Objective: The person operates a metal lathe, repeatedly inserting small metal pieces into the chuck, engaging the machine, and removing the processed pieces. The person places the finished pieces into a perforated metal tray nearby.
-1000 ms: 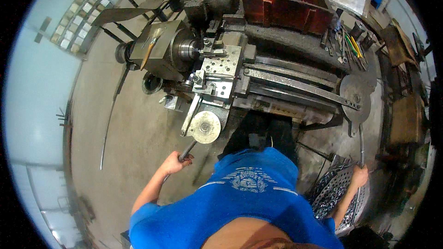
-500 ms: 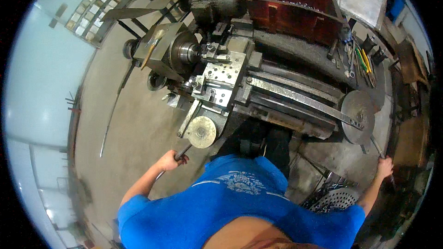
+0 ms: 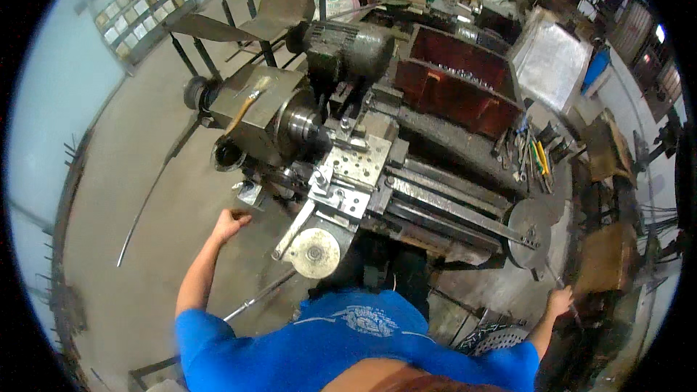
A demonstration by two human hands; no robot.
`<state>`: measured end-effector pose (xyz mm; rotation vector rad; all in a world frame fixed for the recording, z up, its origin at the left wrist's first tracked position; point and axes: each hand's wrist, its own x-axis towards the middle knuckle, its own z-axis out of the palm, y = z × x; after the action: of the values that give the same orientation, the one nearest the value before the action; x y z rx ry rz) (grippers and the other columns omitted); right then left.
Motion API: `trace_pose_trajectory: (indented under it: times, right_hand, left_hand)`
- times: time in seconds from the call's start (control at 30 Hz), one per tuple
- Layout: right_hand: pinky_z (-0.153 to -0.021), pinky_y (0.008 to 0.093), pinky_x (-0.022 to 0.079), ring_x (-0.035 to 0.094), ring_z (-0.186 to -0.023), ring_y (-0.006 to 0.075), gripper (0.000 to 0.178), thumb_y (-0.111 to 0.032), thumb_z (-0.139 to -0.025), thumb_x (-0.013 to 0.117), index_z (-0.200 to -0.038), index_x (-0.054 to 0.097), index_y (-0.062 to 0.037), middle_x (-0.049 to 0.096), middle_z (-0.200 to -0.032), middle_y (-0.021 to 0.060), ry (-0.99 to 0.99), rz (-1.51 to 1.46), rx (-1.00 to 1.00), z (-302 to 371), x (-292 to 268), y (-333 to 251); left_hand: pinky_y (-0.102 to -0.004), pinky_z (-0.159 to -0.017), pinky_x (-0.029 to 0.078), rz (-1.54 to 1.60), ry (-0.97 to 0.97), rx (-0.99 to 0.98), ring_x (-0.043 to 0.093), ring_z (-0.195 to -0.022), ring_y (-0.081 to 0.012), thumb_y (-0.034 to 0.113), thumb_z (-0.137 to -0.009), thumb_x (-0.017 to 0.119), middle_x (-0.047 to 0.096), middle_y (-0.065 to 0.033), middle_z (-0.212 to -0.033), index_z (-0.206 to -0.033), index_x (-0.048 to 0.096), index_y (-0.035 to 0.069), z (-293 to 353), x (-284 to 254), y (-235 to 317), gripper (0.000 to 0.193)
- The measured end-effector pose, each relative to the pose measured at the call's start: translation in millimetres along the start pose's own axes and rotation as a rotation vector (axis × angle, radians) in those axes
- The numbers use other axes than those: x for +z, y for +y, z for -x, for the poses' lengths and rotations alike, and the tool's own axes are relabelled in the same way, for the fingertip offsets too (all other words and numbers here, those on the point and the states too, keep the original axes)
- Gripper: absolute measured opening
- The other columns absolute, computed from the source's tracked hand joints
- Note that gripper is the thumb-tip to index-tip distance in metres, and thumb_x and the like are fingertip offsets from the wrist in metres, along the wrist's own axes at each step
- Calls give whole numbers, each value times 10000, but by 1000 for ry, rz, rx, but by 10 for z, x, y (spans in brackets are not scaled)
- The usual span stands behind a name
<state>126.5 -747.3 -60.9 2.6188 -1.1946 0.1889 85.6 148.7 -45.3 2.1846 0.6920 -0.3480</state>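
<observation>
My right hand point(image 3: 559, 302) is closed round a thin metal lever point(image 3: 552, 274) that slants down from the large disc wheel point(image 3: 528, 234) at the right end of the lathe bed. My left hand point(image 3: 231, 226) is in the air left of the lathe, thumb and fingers loosely apart, with nothing visible in it. Just beyond it is a small shiny metal piece point(image 3: 250, 193) below the headstock point(image 3: 258, 105). A pale round plate point(image 3: 314, 252) sits at the near end of the carriage point(image 3: 358, 163), and a steel lever point(image 3: 260, 295) slants down-left below it, untouched.
A wooden-handled brush point(image 3: 245, 111) lies on the headstock. Behind the carriage stand a dark motor point(image 3: 348, 47) and a reddish-brown box point(image 3: 457, 94) holding small metal parts. Several hand tools point(image 3: 534, 156) lie at the right. A long thin rod point(image 3: 149, 199) juts out left.
My left hand has let go of the steel lever and moved forward and left towards the headstock. My right hand still grips its lever. The view has shifted, showing more of the room's far side.
</observation>
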Motion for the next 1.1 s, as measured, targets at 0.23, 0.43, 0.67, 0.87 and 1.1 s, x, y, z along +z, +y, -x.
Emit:
trace_pose_trajectory:
  times: [0.23, 0.43, 0.67, 0.87, 1.1]
  right_hand:
    - [-843, 410, 403, 455, -1046, 330, 584, -189, -632, 532, -1191, 419, -63, 472, -1155, 166, -1, -144, -37, 420, -165, 135]
    - [-799, 345, 427, 554, -882, 325, 381, -162, -549, 594, -893, 612, 0, 592, -903, 199, -107, -422, -67, 842, -484, -242]
    - [-660, 387, 448, 580, -708, 315, 233, -146, -535, 519, -687, 628, -9, 577, -709, 231, 101, -525, -360, 857, -746, -506]
    - [-718, 310, 440, 594, -787, 265, 254, -90, -660, 515, -873, 612, 10, 622, -821, 156, 51, -772, -565, 699, -1847, -1744]
    - [-838, 282, 402, 560, -913, 195, 396, -118, -573, 571, -962, 612, -59, 604, -968, 120, -238, -1072, -1313, 1651, -3056, -3801]
  left_hand:
    - [-399, -728, 451, -727, 276, 49, 561, -851, -309, 374, -708, 602, 588, -164, -892, -910, 519, 29, -1237, -179, -447, 408]
    - [-393, -710, 464, -747, 388, 54, 584, -808, -301, 365, -762, 540, 608, -156, -841, -797, 576, 23, -1365, 53, -454, 345]
    - [-434, -709, 451, -367, 542, 116, 574, -782, -359, 209, -737, 512, 588, -212, -817, -930, 520, -13, -1601, 418, -798, 294]
    - [-433, -718, 452, -619, 329, 91, 550, -844, -349, 304, -755, 550, 577, -177, -886, -973, 445, 32, -1504, 131, -713, 364]
    - [-401, -729, 446, -499, 307, 65, 558, -868, -320, 428, -764, 506, 588, -175, -911, -984, 566, 53, -750, -623, -368, 438]
